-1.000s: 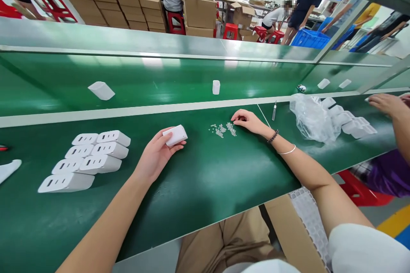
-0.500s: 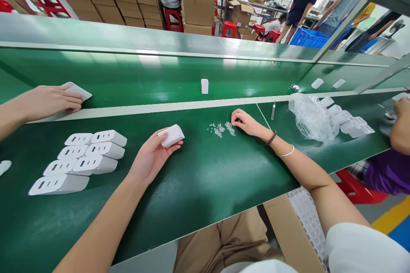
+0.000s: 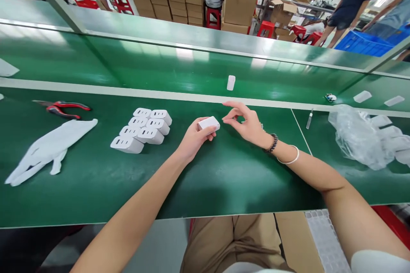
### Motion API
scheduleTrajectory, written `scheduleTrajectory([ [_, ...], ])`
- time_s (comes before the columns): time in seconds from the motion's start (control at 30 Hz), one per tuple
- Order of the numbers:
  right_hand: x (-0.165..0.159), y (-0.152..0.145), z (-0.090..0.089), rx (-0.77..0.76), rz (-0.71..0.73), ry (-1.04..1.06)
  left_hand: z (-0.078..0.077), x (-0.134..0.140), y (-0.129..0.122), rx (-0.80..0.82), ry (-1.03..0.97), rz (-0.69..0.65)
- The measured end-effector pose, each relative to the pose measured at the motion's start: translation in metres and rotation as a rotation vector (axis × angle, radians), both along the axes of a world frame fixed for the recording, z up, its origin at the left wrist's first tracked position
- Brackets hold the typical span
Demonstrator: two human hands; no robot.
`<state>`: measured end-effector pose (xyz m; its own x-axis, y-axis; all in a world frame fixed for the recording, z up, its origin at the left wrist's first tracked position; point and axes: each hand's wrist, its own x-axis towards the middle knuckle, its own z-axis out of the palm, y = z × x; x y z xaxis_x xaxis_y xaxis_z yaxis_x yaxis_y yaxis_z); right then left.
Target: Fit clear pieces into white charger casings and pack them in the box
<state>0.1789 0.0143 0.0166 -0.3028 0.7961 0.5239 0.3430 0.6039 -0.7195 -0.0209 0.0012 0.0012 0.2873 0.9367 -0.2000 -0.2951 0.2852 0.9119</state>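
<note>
My left hand (image 3: 196, 138) is closed round a white charger (image 3: 209, 123), fingers beneath it and thumb along its near side. Just to its right, my right hand (image 3: 248, 126) has its thumb and a fingertip together, with the index finger stretched out above them. Anything in that pinch is too small to make out. Behind the right hand, the small clear pieces are almost wholly hidden. Left of my hands, several white chargers (image 3: 155, 135) stand in two rows, port slots showing.
Red-handled pliers (image 3: 65, 107) and a white glove (image 3: 51, 145) lie at left. A lone white charger piece (image 3: 231, 82) stands beyond the pale strip. At right are a small tube (image 3: 309, 119) and a clear plastic bag (image 3: 358, 136) beside white housings.
My right hand has left the pile of clear pieces and come close to the charger in my left hand. The view has turned left, and the co-worker's hand at left is out of sight.
</note>
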Motion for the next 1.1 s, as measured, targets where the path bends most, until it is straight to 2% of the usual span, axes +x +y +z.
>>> scheduleTrajectory([
  [0.07, -0.016, 0.003, -0.002, 0.046, 0.06, -0.001, 0.001, -0.002, 0.0, -0.012, -0.007, -0.015],
  [0.17, -0.024, 0.004, -0.007, 0.111, 0.051, -0.023, -0.001, -0.004, 0.0, -0.033, -0.031, -0.031],
  [0.37, -0.015, 0.002, -0.007, 0.197, 0.037, -0.083, -0.001, -0.002, 0.0, -0.046, -0.045, -0.049],
  [0.6, -0.012, 0.0, -0.008, 0.228, -0.032, -0.108, 0.004, -0.002, -0.002, -0.076, -0.014, -0.066],
  [0.8, -0.013, 0.0, -0.008, 0.305, -0.006, -0.163, 0.006, -0.001, -0.003, -0.085, 0.0, -0.066],
  [1.1, -0.008, 0.003, -0.007, 0.296, 0.038, -0.243, 0.007, -0.001, -0.003, -0.107, -0.002, -0.03],
])
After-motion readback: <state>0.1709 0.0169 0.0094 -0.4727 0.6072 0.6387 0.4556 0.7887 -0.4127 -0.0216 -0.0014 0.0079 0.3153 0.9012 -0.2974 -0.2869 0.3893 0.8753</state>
